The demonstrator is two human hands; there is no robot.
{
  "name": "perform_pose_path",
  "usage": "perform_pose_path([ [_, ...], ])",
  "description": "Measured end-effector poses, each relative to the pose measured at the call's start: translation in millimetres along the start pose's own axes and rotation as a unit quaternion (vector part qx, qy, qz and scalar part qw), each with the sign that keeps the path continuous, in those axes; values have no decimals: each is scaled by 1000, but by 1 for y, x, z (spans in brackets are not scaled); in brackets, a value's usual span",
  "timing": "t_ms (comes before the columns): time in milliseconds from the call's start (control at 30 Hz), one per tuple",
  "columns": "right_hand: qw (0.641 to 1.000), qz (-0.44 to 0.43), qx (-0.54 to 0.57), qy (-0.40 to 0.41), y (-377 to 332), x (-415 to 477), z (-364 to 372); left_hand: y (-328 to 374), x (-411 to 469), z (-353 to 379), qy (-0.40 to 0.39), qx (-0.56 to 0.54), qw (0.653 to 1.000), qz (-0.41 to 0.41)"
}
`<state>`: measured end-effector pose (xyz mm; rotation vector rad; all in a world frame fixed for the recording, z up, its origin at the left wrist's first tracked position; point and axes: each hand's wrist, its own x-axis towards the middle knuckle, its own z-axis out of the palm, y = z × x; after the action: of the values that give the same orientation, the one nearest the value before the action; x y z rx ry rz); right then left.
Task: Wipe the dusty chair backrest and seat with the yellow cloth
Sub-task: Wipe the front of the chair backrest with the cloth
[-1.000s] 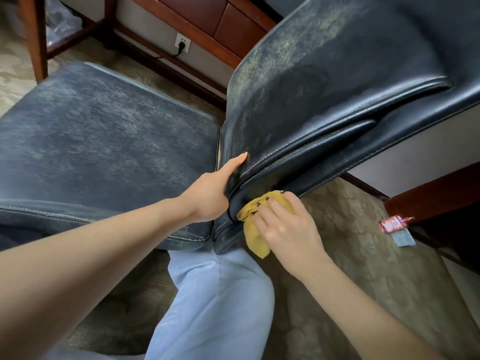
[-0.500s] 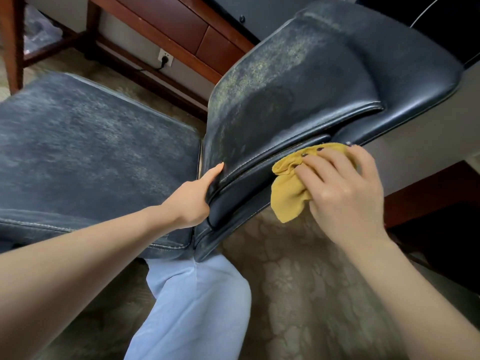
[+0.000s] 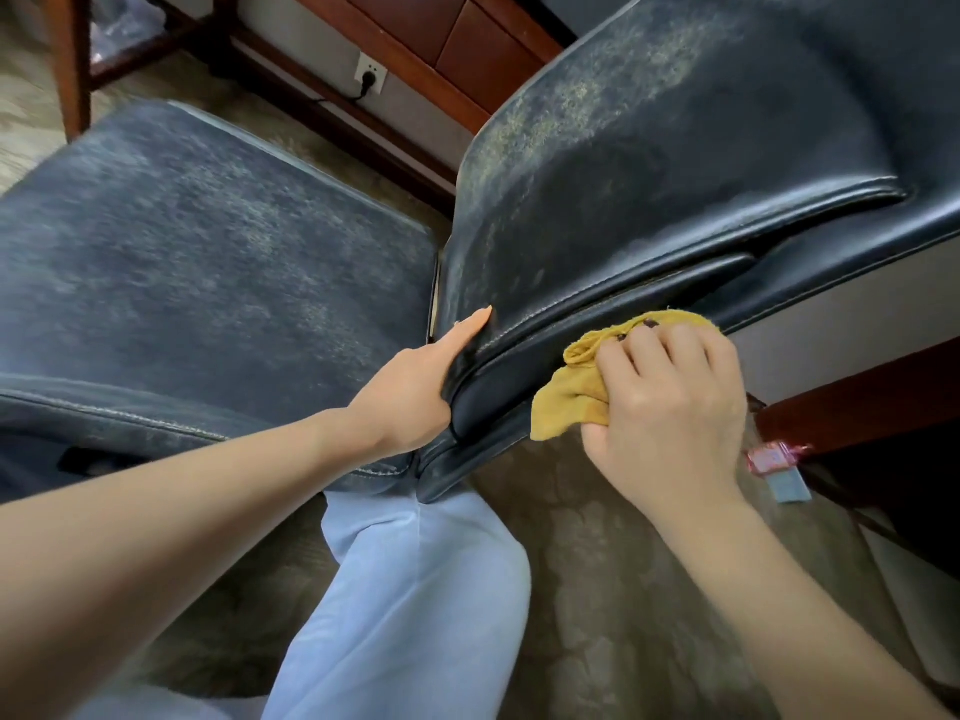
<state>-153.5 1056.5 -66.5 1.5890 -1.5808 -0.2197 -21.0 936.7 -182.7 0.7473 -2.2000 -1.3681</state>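
head view: left hand [image 3: 410, 392] grips the backrest [image 3: 649, 174] edge, thumb flat on its front. right hand [image 3: 670, 407] bunches the cloth [image 3: 569, 405] against the backrest's side rim. step: wiping the rim. backrest front and seat [image 3: 208, 262] look dusty; next move likely calls for broad strokes there.

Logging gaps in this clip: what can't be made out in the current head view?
Head view:
Left hand: fingers hidden behind the backrest edge; only the thumb shows.
Yellow cloth: contact patch covered by the right hand.
Backrest top and seat left side: cut off by frame edges.
Pink packet on floor: print too small to read.
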Motion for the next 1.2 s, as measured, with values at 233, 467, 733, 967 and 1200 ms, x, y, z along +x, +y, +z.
perform_pose_path([
  [233,995,-34,71,-55,-51,-29,35,-21,-5,0,-13,41,999,0],
  [467,978,-86,115,-151,-82,-49,61,-70,-11,20,-130,193,968,-91],
  [733,950,-148,108,-254,-120,-67,95,-121,-22,20,-208,429,849,-228],
  [967,888,-215,92,-396,-151,-65,116,-132,-20,13,-226,440,843,-213],
  [1200,879,-208,131,-408,-172,-73,125,-135,-19,8,-259,428,839,-214],
])
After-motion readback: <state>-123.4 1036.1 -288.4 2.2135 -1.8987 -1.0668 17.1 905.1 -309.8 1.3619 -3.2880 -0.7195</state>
